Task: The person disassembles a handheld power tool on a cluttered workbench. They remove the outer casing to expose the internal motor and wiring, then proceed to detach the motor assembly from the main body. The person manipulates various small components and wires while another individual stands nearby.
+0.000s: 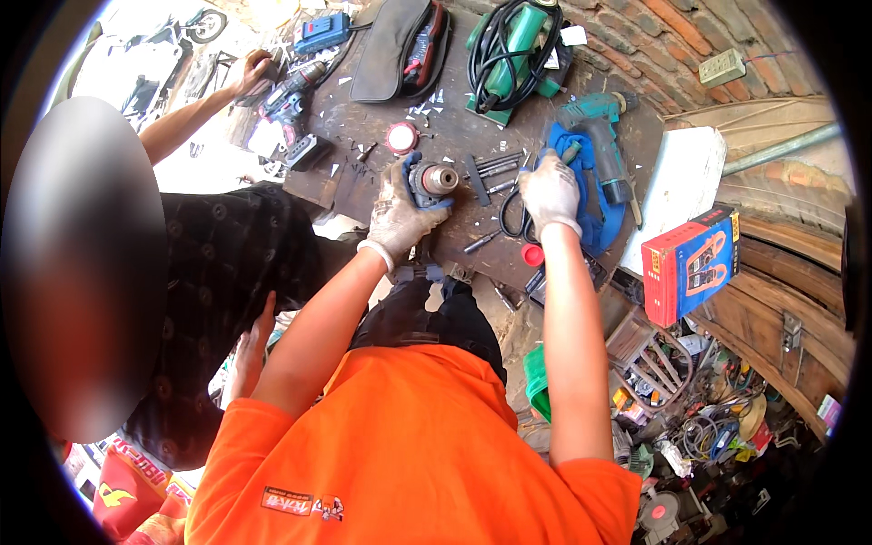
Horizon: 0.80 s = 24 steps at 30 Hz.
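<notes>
Clasping a blue power-tool body with a metal chuck [432,181], the gloved left hand [397,211] keeps a closed grip on it over the tabletop [381,163]. Nearby, the gloved right hand [549,193] rests curled on a blue cloth [595,222], apparently holding nothing.

Outdoor workshop, hard daylight. Dark metal surface [363,127] scattered with white chips. Curved red brick wall [690,36] behind it, pale socket box [722,66] mounted on the bricks. Wooden boards [772,300] at right, above a cluttered heap of wires and parts [699,418]. Bright overexposed ground upper left, motorbike [195,25] parked there.
</notes>
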Available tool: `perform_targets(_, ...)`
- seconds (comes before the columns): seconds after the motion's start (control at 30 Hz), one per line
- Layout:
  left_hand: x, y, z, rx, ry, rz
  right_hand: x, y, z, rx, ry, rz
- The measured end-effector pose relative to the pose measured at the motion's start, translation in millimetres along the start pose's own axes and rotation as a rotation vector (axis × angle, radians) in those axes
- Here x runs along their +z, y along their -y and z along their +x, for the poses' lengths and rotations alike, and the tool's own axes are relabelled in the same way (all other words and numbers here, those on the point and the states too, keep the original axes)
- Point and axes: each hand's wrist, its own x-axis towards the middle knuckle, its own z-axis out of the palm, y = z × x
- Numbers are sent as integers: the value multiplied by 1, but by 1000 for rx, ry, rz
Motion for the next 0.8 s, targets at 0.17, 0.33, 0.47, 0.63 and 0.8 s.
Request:
perform_targets(0.17, 1, -6, 0, 3, -3, 34, 51, 7, 27, -93, -123, -185)
perform_targets(0.33, 1, 4, 0, 33, -18, -42, 44, 22, 26, 24, -51, -72)
perform_targets(0.47, -11, 7, 0, 52, 5, -111, 56, 27, 22, 32, -163, -41)
perform_targets(0.63, -19, 6, 0, 36, 55, -125, 51, 8, 18, 17, -250, 108)
perform_targets(0.8, -19, 12, 5, 97, 98, -126, 37, -31, 17, -78, -208, 753)
